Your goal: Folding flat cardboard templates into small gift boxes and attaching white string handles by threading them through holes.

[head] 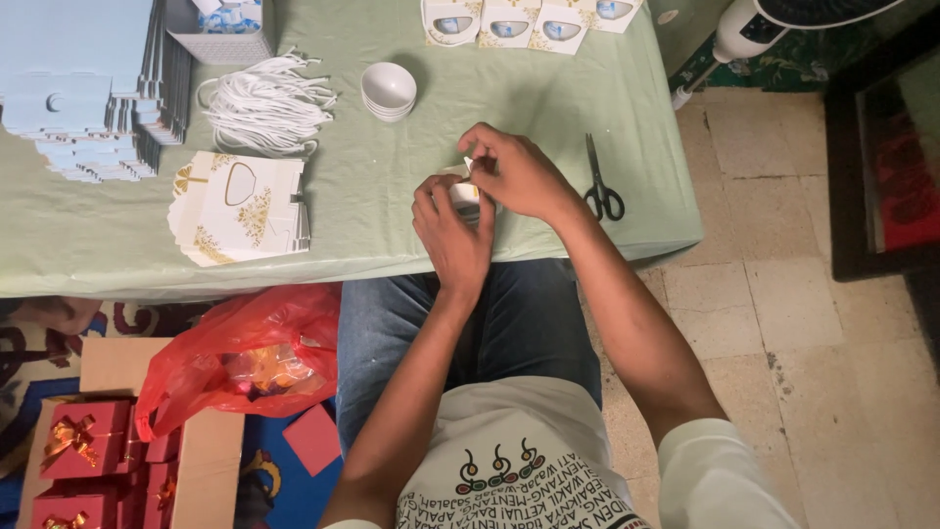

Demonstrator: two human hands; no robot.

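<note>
Both hands meet at the near edge of a table covered in pale green cloth (392,186). My left hand (448,233) is wrapped around a small white roll of tape (466,195). My right hand (517,174) pinches the loose end of the tape (469,164) just above the roll. Black scissors (600,184) lie on the cloth right of my right hand. A stack of small white bowls (389,90) sits farther back.
A pile of flat white-and-gold box cutouts (238,207) lies at left, a bundle of white cords (266,106) behind it, stacked pale blue flat boxes (83,88) at far left. A red plastic bag (245,355) and red gift boxes (78,441) sit on the floor. A fan (754,24) stands at right.
</note>
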